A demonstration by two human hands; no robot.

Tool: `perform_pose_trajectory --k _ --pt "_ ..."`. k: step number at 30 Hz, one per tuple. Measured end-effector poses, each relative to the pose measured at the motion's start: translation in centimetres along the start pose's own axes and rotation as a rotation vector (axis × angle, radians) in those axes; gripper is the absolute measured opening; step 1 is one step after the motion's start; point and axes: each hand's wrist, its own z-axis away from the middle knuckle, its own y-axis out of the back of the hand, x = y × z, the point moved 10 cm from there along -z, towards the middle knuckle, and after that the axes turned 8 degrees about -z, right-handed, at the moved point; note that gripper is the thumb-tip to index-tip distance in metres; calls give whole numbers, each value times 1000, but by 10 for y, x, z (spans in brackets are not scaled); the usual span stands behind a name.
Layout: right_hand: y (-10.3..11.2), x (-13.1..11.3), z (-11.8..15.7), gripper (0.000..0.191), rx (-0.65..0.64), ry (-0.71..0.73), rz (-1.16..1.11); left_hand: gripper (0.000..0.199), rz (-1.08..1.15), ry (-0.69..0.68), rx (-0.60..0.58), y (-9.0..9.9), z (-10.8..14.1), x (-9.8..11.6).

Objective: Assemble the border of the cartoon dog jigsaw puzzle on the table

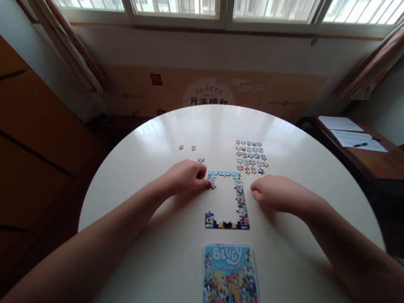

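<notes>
A partly assembled puzzle frame [242, 209] lies on the round white table [160, 263], its middle unfilled and a gap on its left side. My left hand [188, 177] is at the frame's upper left edge, fingers curled, with the fingertips at a small piece [213, 184]. To the right of the frame rests my right hand [270, 192], its fingers closed; whether anything is in them is hidden. Loose pieces [249, 149] lie in rows beyond the frame. A few more pieces [193, 148] are spread beyond my left hand.
A colourful Bluey picture sheet [232, 286] lies on the table nearest me. At the right, a brown side table [393, 163] holds papers [343, 124] and a pen [360, 145]. Large cardboard [122, 84] stands against the wall below the windows.
</notes>
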Motion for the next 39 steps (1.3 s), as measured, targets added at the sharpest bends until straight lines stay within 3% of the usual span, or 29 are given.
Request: perform_pose_trajectory --k 9,15,18,21,28,32,36,39 --pt "-2 7 -1 24 -27 -19 -15 36 3 7 -22 -4 -3 0" --pt "-3 8 -1 23 -32 -6 -14 41 -11 -91 -35 -4 -1 6" --pt "-4 8 -2 22 -39 -1 -20 41 -4 -128 -4 4 0 9" --pt "-3 8 -3 22 -29 -5 -21 42 -3 -121 102 22 2 6" --pt "-2 3 -2 24 -1 7 -45 33 116 45 545 88 26 -36" --pt "-1 3 -3 23 23 4 -63 23 190 141 718 107 40 -63" --pt "-1 0 -3 24 38 19 -67 20 242 251 721 103 39 -84" --pt "0 -1 -2 25 40 17 -67 22 171 323 536 86 28 -94"
